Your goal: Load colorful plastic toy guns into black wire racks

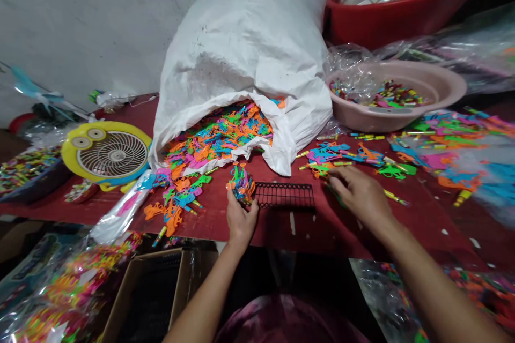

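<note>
My left hand (240, 220) is closed around a bunch of small colourful plastic pieces (242, 182) at the left end of a black rack (285, 195). Whether these pieces sit in the rack's slots I cannot tell. The rack lies on the red table, and its right part holds nothing. My right hand (360, 195) is right of the rack, palm down with its fingers curled and pressed together. A bit of green shows under its fingertips, but what they grip is mostly hidden. Loose flat plastic pieces (328, 154) and small yellow-labelled tubes (396, 196) lie just beyond it.
A big white sack (245, 37) spills colourful pieces (225, 136) onto the red table (418, 225). A yellow fan (115, 127) stands left. At right are a pink basin (438, 88) and a red tub (374, 21). Below the edge sits a cardboard box (179, 284).
</note>
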The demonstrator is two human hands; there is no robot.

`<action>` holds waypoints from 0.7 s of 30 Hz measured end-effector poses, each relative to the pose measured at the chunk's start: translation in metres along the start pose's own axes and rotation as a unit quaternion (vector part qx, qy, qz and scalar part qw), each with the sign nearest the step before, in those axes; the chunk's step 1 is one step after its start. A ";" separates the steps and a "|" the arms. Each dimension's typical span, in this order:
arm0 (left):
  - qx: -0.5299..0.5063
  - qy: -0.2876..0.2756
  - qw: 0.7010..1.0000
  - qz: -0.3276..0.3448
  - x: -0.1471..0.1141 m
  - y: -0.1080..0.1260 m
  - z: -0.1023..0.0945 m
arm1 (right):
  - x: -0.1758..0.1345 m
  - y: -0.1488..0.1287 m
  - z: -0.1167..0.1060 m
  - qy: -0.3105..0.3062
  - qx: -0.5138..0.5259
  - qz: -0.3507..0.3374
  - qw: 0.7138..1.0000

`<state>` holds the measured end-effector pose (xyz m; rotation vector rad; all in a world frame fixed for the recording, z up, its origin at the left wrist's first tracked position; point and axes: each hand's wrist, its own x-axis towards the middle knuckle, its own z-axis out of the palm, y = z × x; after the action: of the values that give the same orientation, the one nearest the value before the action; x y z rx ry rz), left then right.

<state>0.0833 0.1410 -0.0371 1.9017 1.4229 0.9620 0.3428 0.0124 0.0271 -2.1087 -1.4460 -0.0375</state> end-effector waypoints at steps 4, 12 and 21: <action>-0.021 -0.045 0.998 0.030 0.017 -0.014 -0.014 | 0.021 0.025 -0.003 -0.008 -0.094 -0.066 0.993; -0.088 -0.158 0.981 0.064 0.049 -0.030 -0.030 | 0.069 0.033 0.033 -0.105 -0.171 -0.179 0.963; 0.050 0.014 0.994 0.101 0.026 -0.042 -0.024 | 0.090 0.030 0.040 -0.156 -0.233 -0.200 0.939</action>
<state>0.0454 0.1783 -0.0512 2.1466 1.3349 1.0308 0.3940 0.0996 0.0108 -2.2069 -2.2244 -0.2324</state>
